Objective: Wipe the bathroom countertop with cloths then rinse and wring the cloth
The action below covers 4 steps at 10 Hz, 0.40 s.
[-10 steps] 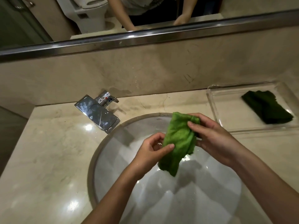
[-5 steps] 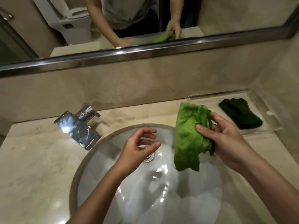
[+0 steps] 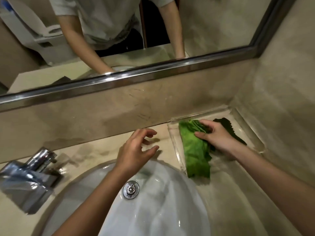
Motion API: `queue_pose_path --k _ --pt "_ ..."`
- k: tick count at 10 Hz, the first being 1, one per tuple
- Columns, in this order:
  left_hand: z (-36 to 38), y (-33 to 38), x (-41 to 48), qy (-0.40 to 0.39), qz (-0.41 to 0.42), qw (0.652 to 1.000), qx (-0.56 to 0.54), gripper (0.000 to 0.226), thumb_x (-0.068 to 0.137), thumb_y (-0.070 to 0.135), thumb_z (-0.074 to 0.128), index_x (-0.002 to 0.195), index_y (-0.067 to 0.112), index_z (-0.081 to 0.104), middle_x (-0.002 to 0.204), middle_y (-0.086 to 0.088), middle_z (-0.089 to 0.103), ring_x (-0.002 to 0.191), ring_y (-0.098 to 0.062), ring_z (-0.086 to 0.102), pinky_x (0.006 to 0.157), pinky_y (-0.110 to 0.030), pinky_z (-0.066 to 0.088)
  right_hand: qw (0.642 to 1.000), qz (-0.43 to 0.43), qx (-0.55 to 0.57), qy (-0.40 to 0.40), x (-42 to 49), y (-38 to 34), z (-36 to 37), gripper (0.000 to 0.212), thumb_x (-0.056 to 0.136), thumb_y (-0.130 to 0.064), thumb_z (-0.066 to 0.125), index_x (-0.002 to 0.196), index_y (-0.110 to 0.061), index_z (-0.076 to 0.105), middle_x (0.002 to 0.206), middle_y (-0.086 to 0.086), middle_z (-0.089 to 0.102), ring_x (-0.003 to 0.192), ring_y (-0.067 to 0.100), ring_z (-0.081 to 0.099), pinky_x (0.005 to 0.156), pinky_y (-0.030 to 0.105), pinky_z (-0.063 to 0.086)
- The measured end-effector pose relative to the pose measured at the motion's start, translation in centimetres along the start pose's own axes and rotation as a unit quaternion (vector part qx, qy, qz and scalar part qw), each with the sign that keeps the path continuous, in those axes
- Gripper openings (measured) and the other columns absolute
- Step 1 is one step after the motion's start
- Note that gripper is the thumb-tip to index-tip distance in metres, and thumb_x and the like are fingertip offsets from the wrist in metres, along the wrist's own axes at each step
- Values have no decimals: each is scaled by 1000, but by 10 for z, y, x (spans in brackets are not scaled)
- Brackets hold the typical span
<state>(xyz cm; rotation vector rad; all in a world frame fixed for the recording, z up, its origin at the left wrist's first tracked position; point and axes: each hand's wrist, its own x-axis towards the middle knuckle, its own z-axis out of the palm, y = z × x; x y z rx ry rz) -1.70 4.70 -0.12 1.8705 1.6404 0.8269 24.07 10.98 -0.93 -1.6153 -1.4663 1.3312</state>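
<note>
Bathroom worktop [image 3: 238, 193], at the basin: my right grip [image 3: 216, 138] is closed on the light green cloth [image 3: 194, 150], fingers and thumb pinching its bunched far end low over the clear tray [image 3: 250, 133] in the back right corner. The cloth's long axis runs from that pinch toward me and slightly left. Its free end lies on my side of the grip, draped across the tray's near-left rim, with the tip on the worktop just beside the basin [image 3: 162, 201].

A dark green cloth [image 3: 226, 124] lies in the tray beyond and to the right of my knuckles, partly hidden by them. My left grip [image 3: 136, 150] holds nothing; its fingers are spread and loosely bent above the worktop between the basin's rim and the back wall, left of the tray. The tap [image 3: 29, 174] stands well apart on the far left, and I can see no water running.

As I judge it, the cloth is being set down in the tray, which puts the job near its close. The trailing end is what matters: it is outside the rim, so either my right grip carries the cloth farther back or my left, the nearer hand to that tip, tucks it in.
</note>
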Motion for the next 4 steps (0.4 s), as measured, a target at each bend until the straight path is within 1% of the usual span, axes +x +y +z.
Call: queue_pose_path --k 1,2,3,4 --pt "5 -6 1 -7 -17 999 -38 41 74 28 77 105 41 53 101 21 57 84 0 59 73 -37 53 958 -134 -251 46 -5 12 5 58 79 -16 73 132 -14 50 118 3 52 113 19 47 100 28 36" --pt "5 -10 3 -12 -34 998 -58 43 74 22 78 107 36 55 100 16 58 81 -2 61 73 -36 53 915 -196 -327 128 -9 13 8 64 80 -18 72 137 -12 43 127 7 46 120 22 35 102 31 30" --pt "1 -15 5 -8 -28 999 -26 44 74 24 78 108 38 54 100 20 57 84 -1 59 73 -29 52 937 -222 -244 115 -13 3 14 53 83 -16 68 132 -14 49 125 2 49 119 17 39 102 30 33" --pt "-2 -13 3 4 -80 994 -68 43 74 22 79 105 38 54 102 17 57 90 0 57 73 -18 46 950 -212 -229 23 -17 -3 25 47 85 -23 66 129 -20 51 122 -4 50 117 12 40 101 30 35"
